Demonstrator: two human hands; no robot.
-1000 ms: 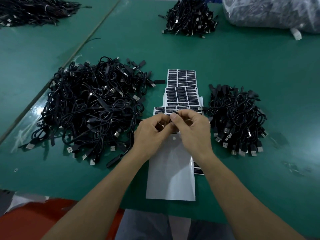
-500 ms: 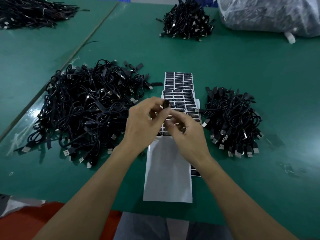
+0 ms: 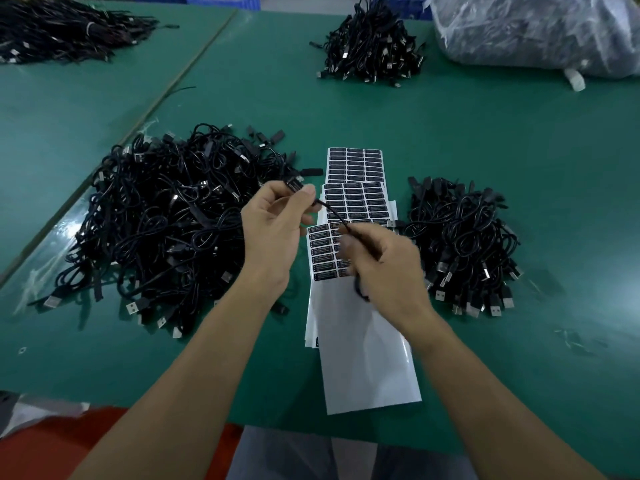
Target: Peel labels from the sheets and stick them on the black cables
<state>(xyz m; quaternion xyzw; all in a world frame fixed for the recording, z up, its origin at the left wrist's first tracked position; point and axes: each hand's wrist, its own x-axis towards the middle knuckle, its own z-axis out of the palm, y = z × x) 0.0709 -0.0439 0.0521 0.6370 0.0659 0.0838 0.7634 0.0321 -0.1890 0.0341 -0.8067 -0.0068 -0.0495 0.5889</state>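
Left hand (image 3: pixel 273 233) is pinching one end of a thin black cable (image 3: pixel 331 214) between thumb and fingertips, holding it up off the green desk (image 3: pixel 485 133). A small black label with pale print (image 3: pixel 294 185) is sitting on that end, poking out just above the left fingertips.

The cable is running down and rightward from the left hand into the right hand (image 3: pixel 388 271). Right hand is curling round it. Its fingers are motion-blurred, so I can't tell the exact finger placement. A loop of the same cable is hanging out below the right palm.

Sheets of black rectangular labels on white backing are lying overlapped under and beyond both hands:
- The nearest sheet (image 3: pixel 367 358) is showing labels only at its far end, under the right fingers. The rest is bare white backing running back between the forearms.
- The middle sheet (image 3: pixel 356 202) is lying just beyond the hands, mostly full.
- The far sheet (image 3: pixel 355 164) is lying beyond that.

A big loose pile of black USB cables (image 3: pixel 166 223) is lying left of the left hand. A smaller pile of black cables (image 3: pixel 460 244) is lying just right of the right hand. Another cable heap (image 3: pixel 374 46) and a clear plastic bag (image 3: pixel 536 29) are sitting well beyond the hands.
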